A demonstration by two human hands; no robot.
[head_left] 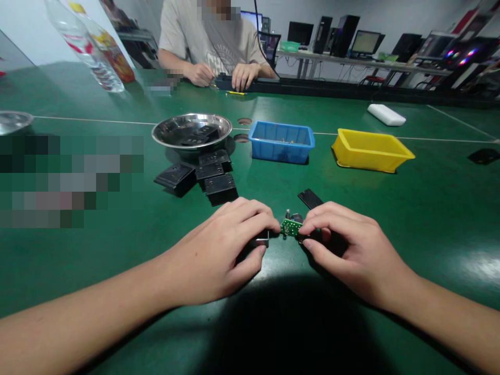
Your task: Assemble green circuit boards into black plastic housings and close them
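Where a hand (351, 240) pinches, the board (289, 227) looks speckled.

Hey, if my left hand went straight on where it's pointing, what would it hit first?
Most likely the green circuit board in your right hand, right by the left fingertips, though depth is unclear.

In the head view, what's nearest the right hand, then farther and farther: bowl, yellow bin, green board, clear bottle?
From the right hand:
1. Green board: touching it, on the left.
2. Yellow bin: beyond it, slightly right.
3. Bowl: beyond, well left.
4. Clear bottle: far back, left.
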